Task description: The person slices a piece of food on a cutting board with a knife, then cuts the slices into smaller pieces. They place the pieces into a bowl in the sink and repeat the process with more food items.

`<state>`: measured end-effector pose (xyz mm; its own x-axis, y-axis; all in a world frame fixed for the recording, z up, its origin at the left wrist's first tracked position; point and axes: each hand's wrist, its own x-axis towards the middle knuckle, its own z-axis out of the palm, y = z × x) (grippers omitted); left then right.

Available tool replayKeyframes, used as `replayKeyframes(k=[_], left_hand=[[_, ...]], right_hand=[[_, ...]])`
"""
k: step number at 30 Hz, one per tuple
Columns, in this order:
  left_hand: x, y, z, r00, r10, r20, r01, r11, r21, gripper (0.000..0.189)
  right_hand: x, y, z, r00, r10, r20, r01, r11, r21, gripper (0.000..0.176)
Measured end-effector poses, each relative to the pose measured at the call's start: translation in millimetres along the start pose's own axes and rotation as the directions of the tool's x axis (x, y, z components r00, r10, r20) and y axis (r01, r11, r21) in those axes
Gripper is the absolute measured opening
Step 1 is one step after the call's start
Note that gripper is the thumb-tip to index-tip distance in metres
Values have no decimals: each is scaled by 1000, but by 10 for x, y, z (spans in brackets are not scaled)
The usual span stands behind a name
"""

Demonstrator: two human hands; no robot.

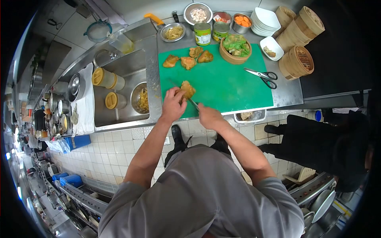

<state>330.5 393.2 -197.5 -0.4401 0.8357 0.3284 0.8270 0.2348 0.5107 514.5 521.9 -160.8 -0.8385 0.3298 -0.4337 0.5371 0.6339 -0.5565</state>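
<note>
On the green cutting board (222, 89) lies a browned piece of meat (188, 89). My left hand (174, 105) rests against its left side with the fingers bent and pressed together over its edge. My right hand (211, 118) is closed round the handle of a knife (193, 104), whose blade reaches up and left to the piece, partly hidden by my left fingers. Several similar pieces (188, 62) lie at the upper left of the board. Scissors (262, 76) lie open at the board's right, and a bamboo steamer with green leaves (235, 48) stands at its top edge.
Left is a sink (135, 75) with yellow-lidded containers (115, 100). Behind the board stand cans (203, 33), bowls (198, 14) and stacked white plates (265, 22). Bamboo steamers (296, 62) stand right. Another person in dark clothes (313, 137) is at the right.
</note>
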Motion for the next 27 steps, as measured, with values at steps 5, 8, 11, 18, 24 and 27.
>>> replayKeyframes(k=[5, 8, 11, 18, 24, 27], left_hand=[[-2, 5, -8, 997, -82, 8, 82, 996, -37, 40], [-23, -85, 28, 997, -71, 16, 71, 996, -60, 44], [-3, -77, 10, 998, -70, 2, 70, 993, -95, 51], [-125, -160, 53, 988, -141, -64, 122, 964, -238, 43], [-207, -290, 150, 971, -226, -77, 184, 913, -365, 36], [-219, -376, 217, 976, -180, -120, 131, 933, -334, 36]], right_hand=[[-337, 167, -164, 1000, -14, 17, 13, 999, 49, 26], [-651, 176, -380, 998, 26, 65, -26, 1000, 12, 26], [-932, 205, -546, 998, 36, 60, -35, 999, -28, 26], [-1278, 271, -715, 997, 47, -68, -48, 999, -12, 19], [-956, -2, -418, 985, 14, -172, -22, 999, -45, 22], [-889, -155, -324, 993, 23, -118, -33, 996, -86, 23]])
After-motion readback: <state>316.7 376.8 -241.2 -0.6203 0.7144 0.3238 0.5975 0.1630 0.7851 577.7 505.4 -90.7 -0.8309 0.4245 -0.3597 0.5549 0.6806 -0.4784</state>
